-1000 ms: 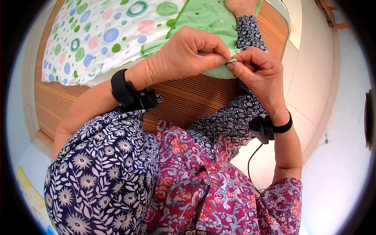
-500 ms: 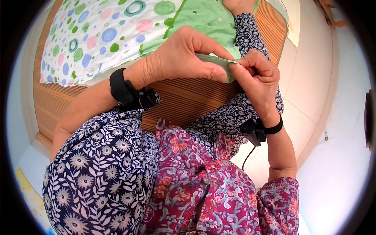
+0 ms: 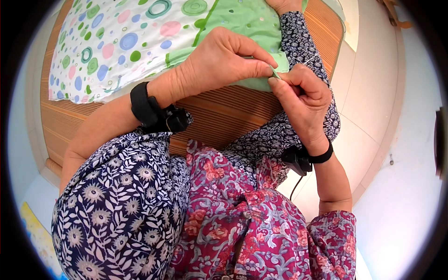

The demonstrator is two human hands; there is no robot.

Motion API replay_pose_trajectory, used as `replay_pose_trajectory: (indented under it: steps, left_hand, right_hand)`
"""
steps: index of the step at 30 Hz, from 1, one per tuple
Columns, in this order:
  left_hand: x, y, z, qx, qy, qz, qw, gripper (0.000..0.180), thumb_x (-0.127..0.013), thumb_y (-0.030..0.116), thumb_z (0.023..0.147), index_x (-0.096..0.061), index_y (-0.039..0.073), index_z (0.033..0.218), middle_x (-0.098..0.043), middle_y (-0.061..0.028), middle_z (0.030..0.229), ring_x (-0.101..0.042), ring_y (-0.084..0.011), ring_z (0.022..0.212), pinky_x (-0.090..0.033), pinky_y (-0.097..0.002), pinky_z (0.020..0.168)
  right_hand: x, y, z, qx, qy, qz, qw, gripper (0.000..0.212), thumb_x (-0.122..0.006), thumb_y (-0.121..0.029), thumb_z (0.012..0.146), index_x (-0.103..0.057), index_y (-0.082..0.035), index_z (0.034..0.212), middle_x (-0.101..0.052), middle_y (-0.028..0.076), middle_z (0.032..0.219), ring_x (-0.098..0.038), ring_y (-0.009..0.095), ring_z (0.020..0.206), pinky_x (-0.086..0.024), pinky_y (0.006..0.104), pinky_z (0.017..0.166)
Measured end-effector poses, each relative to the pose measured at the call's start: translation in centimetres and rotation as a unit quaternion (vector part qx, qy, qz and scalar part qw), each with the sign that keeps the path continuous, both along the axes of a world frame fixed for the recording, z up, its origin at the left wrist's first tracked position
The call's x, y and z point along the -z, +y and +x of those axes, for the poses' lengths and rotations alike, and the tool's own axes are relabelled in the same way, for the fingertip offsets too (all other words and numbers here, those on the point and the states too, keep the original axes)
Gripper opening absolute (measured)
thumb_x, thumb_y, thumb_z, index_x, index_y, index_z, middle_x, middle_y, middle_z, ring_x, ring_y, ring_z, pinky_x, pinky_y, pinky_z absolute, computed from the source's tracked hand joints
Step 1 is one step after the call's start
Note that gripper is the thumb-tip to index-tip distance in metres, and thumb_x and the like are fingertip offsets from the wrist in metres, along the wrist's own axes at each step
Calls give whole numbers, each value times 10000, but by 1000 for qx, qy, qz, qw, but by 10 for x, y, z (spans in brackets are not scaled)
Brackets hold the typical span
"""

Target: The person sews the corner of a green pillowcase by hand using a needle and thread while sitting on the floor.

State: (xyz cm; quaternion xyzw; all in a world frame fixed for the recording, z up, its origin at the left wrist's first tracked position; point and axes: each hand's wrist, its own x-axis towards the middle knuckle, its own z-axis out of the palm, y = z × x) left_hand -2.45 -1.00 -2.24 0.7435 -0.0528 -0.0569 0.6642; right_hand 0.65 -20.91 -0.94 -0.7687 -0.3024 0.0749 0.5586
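Observation:
A cloth [image 3: 154,35], white with coloured dots and circles and joined to a green panel [image 3: 233,21], is spread out in front of me. My left hand [image 3: 219,58] is closed, its thumb and forefinger pinching the edge of the green part. Right beside it, my right hand [image 3: 305,95] has its thumb and fingertips closed at the same small fold, with the other fingers curled in. A thin pale line, perhaps a needle or thread, shows just above the right knuckles; I cannot make out which.
The cloth lies on a brown slatted mat [image 3: 224,112]. My bent leg in dark patterned trousers [image 3: 298,37] runs along its right side, with another knee [image 3: 112,205] at the lower left. Black straps with small devices [image 3: 156,112] sit on both wrists. Pale floor tiles [image 3: 359,102] lie to the right.
The left fingers have drawn closer together on the green edge, leaving only a small tip of fold between the hands. My right hand has shifted slightly left and down.

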Motion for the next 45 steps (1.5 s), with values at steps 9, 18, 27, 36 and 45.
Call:
replay_pose_trajectory:
  steps: [9,18,27,36,45]
  left_hand:
    - [3,2,3,13,-21,16,1000,127,-728,54,800,-732,22,923,-710,-26,786,-616,-36,733,-493,-179,642]
    - [2,2,-3,2,-4,-36,999,113,-700,38,824,-730,30,932,-691,2,757,-566,-6,667,-435,-151,579]
    - [2,5,-2,27,-26,-18,999,115,-704,40,824,-725,14,934,-695,-17,756,-569,-11,666,-441,-158,575]
    - [1,8,-3,53,-29,-24,998,125,-701,35,826,-719,11,948,-677,2,732,-534,2,636,-403,-151,542]
    - [2,8,-3,55,-40,-23,997,123,-700,39,831,-720,17,950,-680,1,746,-537,4,644,-406,-148,549]
  right_hand:
    - [-2,1,-4,20,74,-37,996,104,-748,-45,762,-655,-29,806,-501,-48,631,-414,20,560,-334,183,503]
    - [-18,-23,20,20,125,33,991,173,-658,-92,872,-647,-48,1039,-599,-35,857,-495,32,715,-422,181,652]
    - [-22,-20,52,-114,-110,-92,983,89,-692,-24,808,-627,-29,868,-609,33,768,-567,134,667,-454,236,615]
    - [-30,-22,51,-148,-117,-137,972,106,-722,-38,767,-664,-52,855,-606,38,705,-583,159,632,-450,261,569]
    - [-26,-28,51,-145,-91,-124,977,96,-711,-31,779,-673,-39,867,-613,28,709,-599,127,652,-459,232,585]
